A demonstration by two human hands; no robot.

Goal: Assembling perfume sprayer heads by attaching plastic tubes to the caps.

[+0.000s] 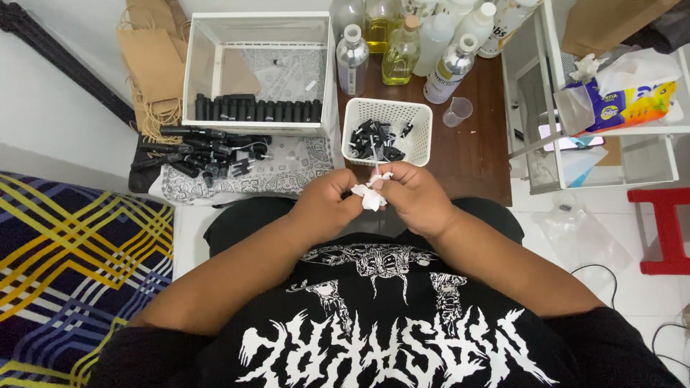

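Crumpled white tissue (371, 196) sits pinched between both hands, held over the lap just in front of the dark wooden table (480, 154). A thin pale tube (375, 162) stands up out of it, seemingly being wiped. Left hand (329, 202) is curled closed on the tissue; right hand (411, 195) is closed too, fingers gripping tissue and tube (whatever the tube joins to is hidden). Just beyond, a white basket (419, 138) holds black sprayer caps (376, 140). Bottles (402, 43) behind are cropped at top.
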